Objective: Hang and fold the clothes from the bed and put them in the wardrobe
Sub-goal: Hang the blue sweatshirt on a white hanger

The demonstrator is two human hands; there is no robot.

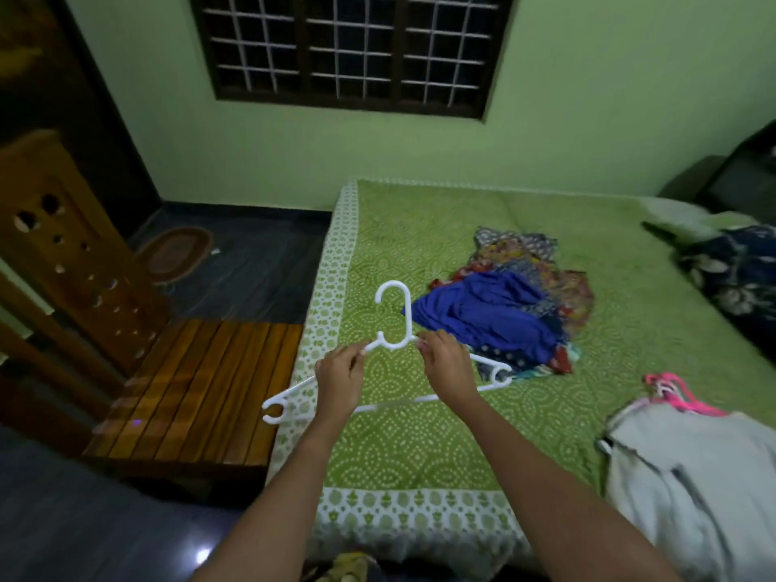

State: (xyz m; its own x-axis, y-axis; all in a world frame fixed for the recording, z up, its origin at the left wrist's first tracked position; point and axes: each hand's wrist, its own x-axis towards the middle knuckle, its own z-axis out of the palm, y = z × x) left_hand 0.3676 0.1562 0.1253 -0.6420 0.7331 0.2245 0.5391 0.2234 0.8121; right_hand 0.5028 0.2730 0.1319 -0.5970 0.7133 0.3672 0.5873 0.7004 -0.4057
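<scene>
One slatted wooden seat with a carved, pierced backrest [197, 384] is standing at the far left on a dark glossy tiled floor [260, 270], and an oval brown woven mat [176, 254] is lying beyond it near the pale green wall [567, 132]. A dark-framed window with a white grille [348, 48] is sitting high in that wall. The bed under a green, white-patterned bedspread [420, 447] is filling the middle and right. Above its left edge, the left hand [340, 380] is pinching one shoulder of a white plastic hanger [394, 345] beside the neck, while the right hand [447, 367] is gripping the other shoulder with curled fingers; the hook is pointing away. Just beyond, a heap of blue and multicoloured printed clothes [495, 312] is lying on the bedspread. Further right, pink plastic hangers [676, 392] are resting against a pale grey garment [705, 476], and a dark blue floral cloth [739, 270] is lying at the far edge.
</scene>
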